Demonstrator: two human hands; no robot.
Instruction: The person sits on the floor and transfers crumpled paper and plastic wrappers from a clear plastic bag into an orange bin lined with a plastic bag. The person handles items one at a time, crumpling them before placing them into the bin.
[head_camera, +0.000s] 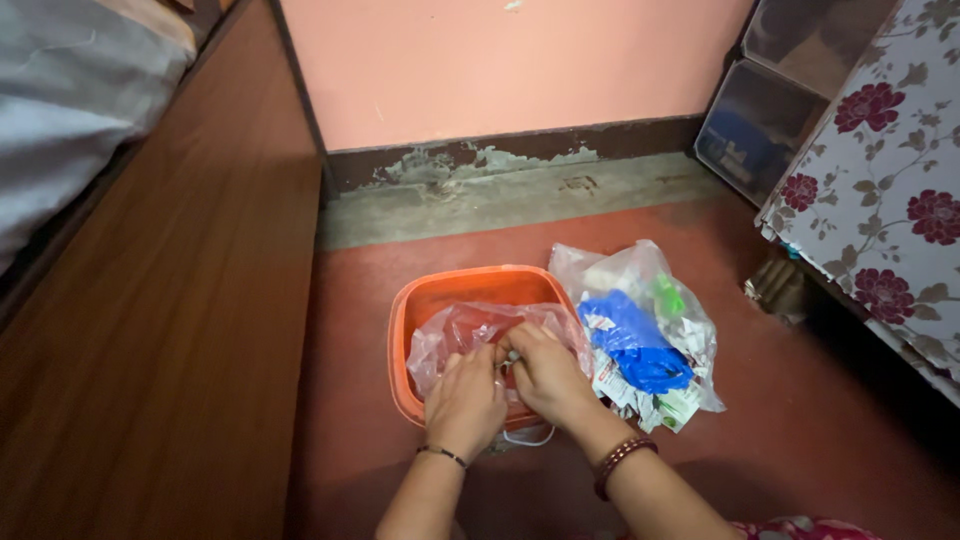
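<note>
An orange plastic bin (440, 293) stands on the red floor, lined with a clear plastic bag (470, 330). My left hand (465, 402) and my right hand (545, 375) meet over the bin's near rim, both pinching the bag's gathered edge. A thin bracelet is on my left wrist and a beaded one on my right. Right of the bin lies a second clear bag (640, 330) stuffed with rubbish: blue plastic, torn wrappers and a green piece.
A brown wooden bed side (160, 330) runs along the left. A pink wall with a peeling skirting (480, 160) is ahead. A flower-patterned cloth (880, 190) hangs at the right, with clear storage boxes (760, 120) beside it.
</note>
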